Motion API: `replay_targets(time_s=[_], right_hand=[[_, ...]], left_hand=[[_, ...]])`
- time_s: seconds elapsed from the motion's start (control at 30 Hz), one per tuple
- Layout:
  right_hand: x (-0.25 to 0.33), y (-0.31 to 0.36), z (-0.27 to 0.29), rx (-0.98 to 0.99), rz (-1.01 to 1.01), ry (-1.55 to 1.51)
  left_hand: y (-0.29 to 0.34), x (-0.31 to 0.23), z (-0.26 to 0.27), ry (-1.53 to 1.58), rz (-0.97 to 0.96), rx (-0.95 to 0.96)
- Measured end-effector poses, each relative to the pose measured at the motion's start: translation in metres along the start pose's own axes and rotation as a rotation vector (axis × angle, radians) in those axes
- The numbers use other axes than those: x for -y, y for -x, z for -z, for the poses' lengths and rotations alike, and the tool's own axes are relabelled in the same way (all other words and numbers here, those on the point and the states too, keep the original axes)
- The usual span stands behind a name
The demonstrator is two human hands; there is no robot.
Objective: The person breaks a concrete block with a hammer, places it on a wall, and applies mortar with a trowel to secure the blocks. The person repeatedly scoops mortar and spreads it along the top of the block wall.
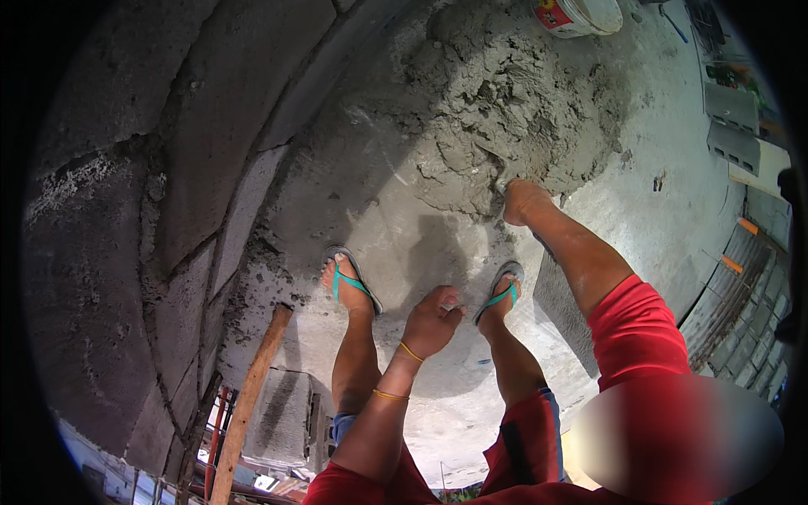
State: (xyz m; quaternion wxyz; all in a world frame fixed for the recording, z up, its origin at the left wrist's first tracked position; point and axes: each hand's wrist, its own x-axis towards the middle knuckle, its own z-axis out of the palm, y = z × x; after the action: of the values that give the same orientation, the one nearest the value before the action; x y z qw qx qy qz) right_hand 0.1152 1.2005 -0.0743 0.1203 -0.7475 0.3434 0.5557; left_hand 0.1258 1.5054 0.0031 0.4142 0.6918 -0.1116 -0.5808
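Note:
A broad heap of wet grey mortar (513, 109) lies on the concrete floor ahead of me. My right hand (525, 202) reaches to its near edge, fingers closed. A small greyish bit shows by those fingers, but the mortar and the hand hide what it belongs to. Above the floor between my feet hangs my left hand (432, 320), its fingers curled in toward the thumb. I see nothing held in it. It wears a yellow band on the wrist, and another circles the forearm.
A rough block wall (194, 168) rises along the left. A wooden pole (252, 404) leans near it. Beside my right foot is a grey block (560, 316). A white bucket (593, 17) stands beyond the mortar; hollow blocks (734, 143) lie at the far right.

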Motion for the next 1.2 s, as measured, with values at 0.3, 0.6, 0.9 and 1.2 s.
replay_targets(time_s=[0.3, 0.6, 0.9, 1.2], right_hand=[[-0.012, 0.099, -0.223, 0.078, 0.032, -1.657], [0.101, 0.070, -0.300, 0.336, -0.564, -1.942], [0.046, -0.014, -0.173, -0.230, 0.048, -1.790], [0.029, 0.042, -0.139, -0.592, -0.073, -1.135]], left_hand=[[0.002, 0.004, -0.013, -0.091, 0.157, 0.081], [0.025, 0.037, 0.001, -0.060, 0.241, 0.155], [0.010, 0.018, 0.012, -0.095, 0.255, 0.118], [-0.001, 0.026, 0.003, -0.092, 0.165, 0.085]])
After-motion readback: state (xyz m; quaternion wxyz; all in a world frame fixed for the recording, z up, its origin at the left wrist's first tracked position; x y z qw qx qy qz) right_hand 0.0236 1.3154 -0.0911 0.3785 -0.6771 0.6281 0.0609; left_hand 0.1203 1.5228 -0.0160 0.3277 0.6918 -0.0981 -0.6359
